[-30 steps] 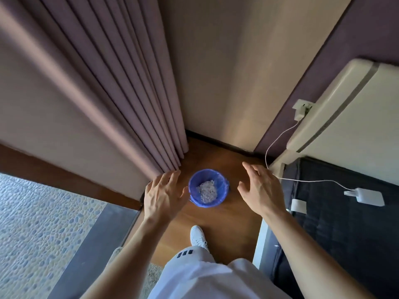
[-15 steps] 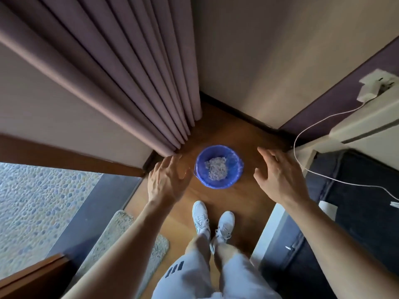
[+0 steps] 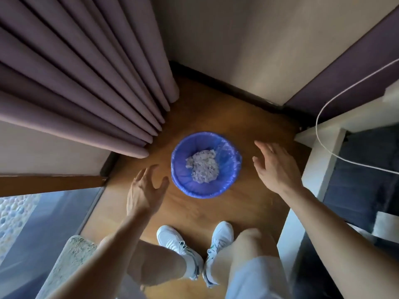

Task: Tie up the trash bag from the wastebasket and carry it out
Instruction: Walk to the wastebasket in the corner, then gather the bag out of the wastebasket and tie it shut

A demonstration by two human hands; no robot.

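A small round wastebasket lined with a blue trash bag [image 3: 230,160] stands on the wooden floor in the corner, seen from straight above. Crumpled pale paper [image 3: 203,167] fills its bottom. The bag's edge is folded over the rim. My left hand [image 3: 144,190] hovers just left of the basket, fingers spread, holding nothing. My right hand [image 3: 276,169] hovers to the right of the basket, fingers apart and empty. Neither hand touches the bag.
Purple curtains [image 3: 86,78] hang at the left, close to the basket. A white bed frame [image 3: 319,160] with dark bedding is at the right, and a white cable [image 3: 319,117] runs over it. My white shoes [image 3: 172,240] stand just behind the basket. A rug [image 3: 71,255] lies lower left.
I have stepped closer and bent down, so the basket looks larger. Both hands have dropped lower on either side of it, still spread and empty.
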